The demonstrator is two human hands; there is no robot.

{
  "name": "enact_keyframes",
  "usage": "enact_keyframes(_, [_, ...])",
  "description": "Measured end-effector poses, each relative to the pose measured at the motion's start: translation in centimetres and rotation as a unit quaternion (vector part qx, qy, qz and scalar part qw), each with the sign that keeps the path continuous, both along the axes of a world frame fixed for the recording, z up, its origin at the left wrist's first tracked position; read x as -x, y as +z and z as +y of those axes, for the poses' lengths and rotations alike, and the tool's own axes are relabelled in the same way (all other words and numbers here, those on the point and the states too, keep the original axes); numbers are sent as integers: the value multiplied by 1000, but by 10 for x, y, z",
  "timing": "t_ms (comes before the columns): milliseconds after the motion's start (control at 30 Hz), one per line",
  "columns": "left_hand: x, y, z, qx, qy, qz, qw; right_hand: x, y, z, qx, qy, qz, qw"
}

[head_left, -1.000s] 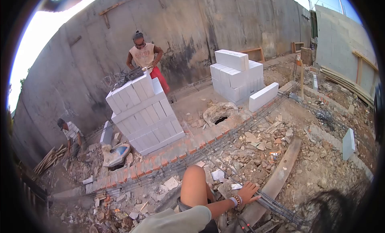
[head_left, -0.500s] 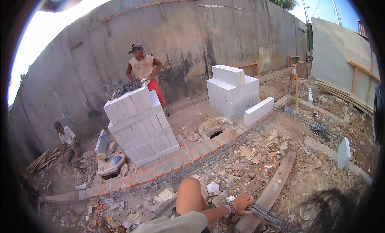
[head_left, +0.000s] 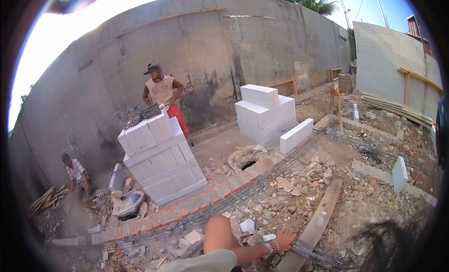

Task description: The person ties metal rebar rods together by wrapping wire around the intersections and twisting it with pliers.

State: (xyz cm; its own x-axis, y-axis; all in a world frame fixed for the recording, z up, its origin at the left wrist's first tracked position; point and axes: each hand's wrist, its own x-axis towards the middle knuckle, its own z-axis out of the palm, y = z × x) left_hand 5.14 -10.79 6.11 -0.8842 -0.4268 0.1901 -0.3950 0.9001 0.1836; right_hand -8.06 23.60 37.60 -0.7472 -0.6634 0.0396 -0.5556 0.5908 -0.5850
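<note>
My left hand (head_left: 283,239) reaches in from the bottom with bracelets at its wrist. Its fingers are spread, palm down, at the end of a bundle of thin steel rebar (head_left: 318,254). Whether the palm presses on the bars cannot be made out. A weathered wooden plank (head_left: 322,216) passes under the bundle just right of the hand. My bent knee (head_left: 219,232) rises beside the forearm. My right hand is out of view.
White block stacks (head_left: 170,166) (head_left: 266,115) stand beyond a brick footing (head_left: 187,204) edged with rebar. Broken rubble (head_left: 290,192) covers the ground. One person (head_left: 161,91) stands behind the nearer stack; another person (head_left: 77,171) bends at far left. A tall concrete wall (head_left: 140,61) closes the back.
The view has tilted slightly upward, so the scene sits lower and a little left. My left hand's fingers look more spread at the rebar. The standing person's head has turned.
</note>
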Motion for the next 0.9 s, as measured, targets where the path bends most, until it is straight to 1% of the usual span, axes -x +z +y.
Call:
enact_keyframes(67, [9,-8,-1,-24,-14,-20,999,-1,-7,6,-2,-24,1,1000])
enact_keyframes(133, [11,27,3,0,-67,-12,998,2,-12,-6,-18,-51,-7,999])
enact_keyframes(167, [17,32,2,-16,-99,15,995,7,-16,-5,-34,-56,-10,998])
enact_keyframes(200, [25,32,4,-31,-100,-17,994,11,-20,-6,-54,-59,-16,997])
enact_keyframes(233, [32,31,3,-48,-110,-46,992,13,-18,-3,-62,-30,-14,998])
enact_keyframes(267, [37,24,2,-63,-95,-54,992,15,-14,-3,-106,-33,-54,992])
enact_keyframes(300, [41,18,1,-69,-94,-67,991,16,-27,4,-66,-32,-12,997])
enact_keyframes(333, [43,17,-2,-46,-121,-78,988,17,-32,8,-73,-39,-20,996])
enact_keyframes(367, [44,22,-2,-46,-136,-101,985,18,-35,11,-74,-37,-25,996])
enact_keyframes(400, [45,27,3,-35,-132,-88,987,19,-34,11,-71,-53,-15,996])
enact_keyframes(433, [45,30,9,-19,-123,-71,990,19,-36,15,-65,-64,0,996])
enact_keyframes(500, [44,26,11,49,-160,-27,985,18,-73,26,-41,-87,111,989])
enact_keyframes(533, [42,23,10,85,-173,-1,981,18,-80,27,-24,-87,134,987])
enact_keyframes(567, [41,20,9,65,-169,-12,983,19,-86,29,-8,-87,156,984])
enact_keyframes(633, [41,10,7,26,-152,-26,988,23,-79,33,32,-72,139,987])
enact_keyframes(667, [40,6,6,32,-148,-35,988,22,-105,36,-15,-92,182,979])
enact_keyframes(700, [42,3,5,39,-143,-40,988,22,-111,30,-62,-112,224,966])
enact_keyframes(733, [45,1,3,46,-139,-46,988,20,-110,34,-38,-98,200,974])
enact_keyframes(767, [48,-1,-1,33,-143,-79,986,21,-108,38,-21,-83,169,982])
enact_keyframes(867, [55,2,-18,5,-167,-173,971,28,-71,35,16,-34,56,998])
enact_keyframes(900, [58,10,-20,0,-179,-196,964,28,-69,34,19,-33,60,997])
